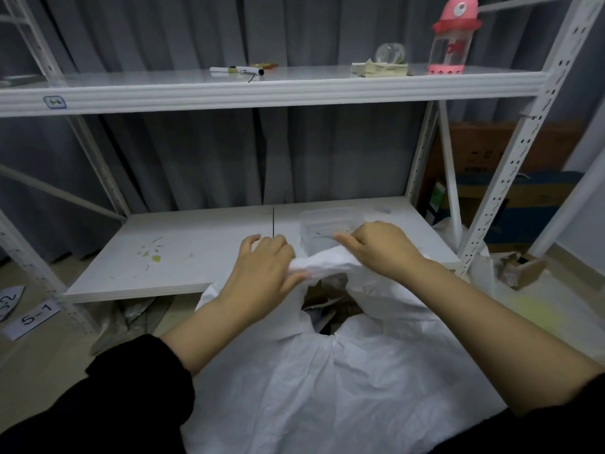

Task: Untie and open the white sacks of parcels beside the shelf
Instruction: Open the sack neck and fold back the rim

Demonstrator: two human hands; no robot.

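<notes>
A large white sack (343,388) stands on the floor in front of the shelf, its mouth partly open with brown parcels (330,306) showing in the gap. My left hand (265,270) grips the twisted far edge of the sack's mouth from the left. My right hand (379,245) grips the same bunched edge from the right, fingers curled over it. Both hands hold the fabric just above the lower shelf board (196,250). A second white sack (484,270) lies partly hidden behind the right shelf post.
A white metal shelf (262,90) carries a marker, a paper stack, a glass ball and a pink bottle (450,40). A clear plastic box (327,221) sits on the lower board. Cardboard boxes (491,149) stand at the right. Paper labels (31,317) lie on the floor left.
</notes>
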